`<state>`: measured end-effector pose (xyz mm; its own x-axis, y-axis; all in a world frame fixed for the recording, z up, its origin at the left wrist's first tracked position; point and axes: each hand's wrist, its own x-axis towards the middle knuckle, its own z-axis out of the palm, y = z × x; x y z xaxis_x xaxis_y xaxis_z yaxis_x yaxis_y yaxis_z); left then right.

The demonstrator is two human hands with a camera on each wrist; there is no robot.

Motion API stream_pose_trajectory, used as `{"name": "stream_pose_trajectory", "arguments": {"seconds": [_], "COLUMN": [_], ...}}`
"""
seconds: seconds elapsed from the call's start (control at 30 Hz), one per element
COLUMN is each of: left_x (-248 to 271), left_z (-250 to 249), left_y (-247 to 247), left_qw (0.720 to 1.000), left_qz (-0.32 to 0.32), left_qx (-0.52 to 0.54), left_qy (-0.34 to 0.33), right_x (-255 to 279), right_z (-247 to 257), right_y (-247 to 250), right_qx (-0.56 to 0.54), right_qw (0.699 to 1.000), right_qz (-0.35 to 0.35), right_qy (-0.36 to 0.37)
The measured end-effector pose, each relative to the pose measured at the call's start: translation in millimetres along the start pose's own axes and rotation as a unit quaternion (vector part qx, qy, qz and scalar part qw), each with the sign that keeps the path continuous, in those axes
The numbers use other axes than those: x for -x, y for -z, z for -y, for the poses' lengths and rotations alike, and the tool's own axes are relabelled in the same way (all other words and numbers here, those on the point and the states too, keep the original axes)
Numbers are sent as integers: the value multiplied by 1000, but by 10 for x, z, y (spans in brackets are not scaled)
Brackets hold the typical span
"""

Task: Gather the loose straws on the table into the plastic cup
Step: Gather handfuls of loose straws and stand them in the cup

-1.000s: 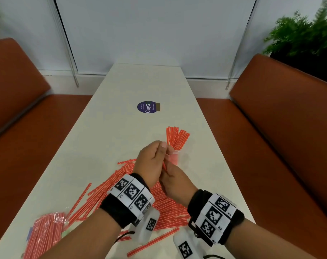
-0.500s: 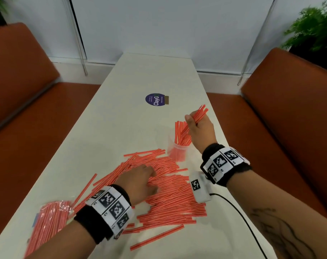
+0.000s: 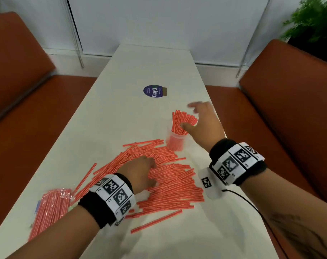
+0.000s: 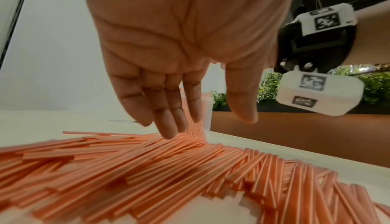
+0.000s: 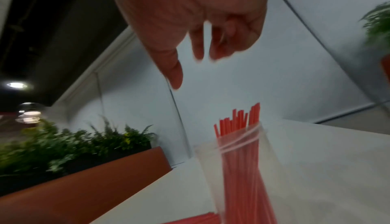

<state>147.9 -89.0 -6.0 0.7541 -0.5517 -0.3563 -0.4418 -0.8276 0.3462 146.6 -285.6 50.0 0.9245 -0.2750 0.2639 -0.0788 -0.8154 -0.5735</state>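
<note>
Presently working left to right, taking the plastic cup (image 3: 176, 140) as landmark. Lying far left of the cup, near the table (image 3: 121, 113) edge: a wrapped bundle of straws (image 3: 48, 212), untouched. Spreading between bundle and cup: the loose straws (image 3: 170, 184), a wide flat heap, long axes mostly running left-right with a slight tilt up toward the cup; a few strays angling off at the near and left fringes. Resting on the heap, left of and nearer than the cup: left hand (image 3: 140, 172), fingers (image 4: 166, 119) straight and together, thumb apart, tips touching the straws, nothing gripped. Standing upright: the cup itself, already holding a sheaf of straws (image 3: 183, 122), long axes near vertical, tops fanning and leaning right. Hovering just right of and above the cup: right hand (image 3: 203, 122), fingers loosely spread, holding nothing; thumb close to the fanned tops, contact not resolvable through blur.

Risks, judged only:
- Knocking the light, top-heavy cup over, cause being the right hand brushing the leaning tops.
- Pushing strays off the left or near table edge, cause being a flat-handed sweep.
- Grabbing crossed straws, cause being mixed axes at the fringe; jamming at the rim likely.
</note>
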Motion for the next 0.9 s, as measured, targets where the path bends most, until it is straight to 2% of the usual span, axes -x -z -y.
{"name": "stream_pose_trajectory", "arguments": {"seconds": [0.07,0.13,0.2,0.23,0.3,0.47,0.63,0.9], "left_x": [45,109,165,189,229,232,121,-20], "left_z": [10,6,-8,-20,-48,-87,-115,-127], "left_y": [-6,-36,-111,-164,-283,-479,-473,-487], "left_qw": [1000,999,997,995,990,990,992,988], "left_qz": [-1,11,33,43,52,22,4,10], "left_qx": [-18,-37,-65,-81,-119,-127,-114,-148], "left_qy": [-5,-16,-38,-47,-55,-62,-57,-53], "right_x": [200,448,682,775,900,960,936,940], "right_z": [38,30,-19,-49,-108,-155,-105,-122], "right_y": [4,-98,-260,-338,-458,-589,-668,-763], "right_qx": [61,137,204,227,250,203,192,250], "right_qw": [980,921,874,863,861,898,904,887], "right_qz": [182,352,425,432,423,370,355,346], "right_qy": [55,92,122,131,135,125,139,176]}}
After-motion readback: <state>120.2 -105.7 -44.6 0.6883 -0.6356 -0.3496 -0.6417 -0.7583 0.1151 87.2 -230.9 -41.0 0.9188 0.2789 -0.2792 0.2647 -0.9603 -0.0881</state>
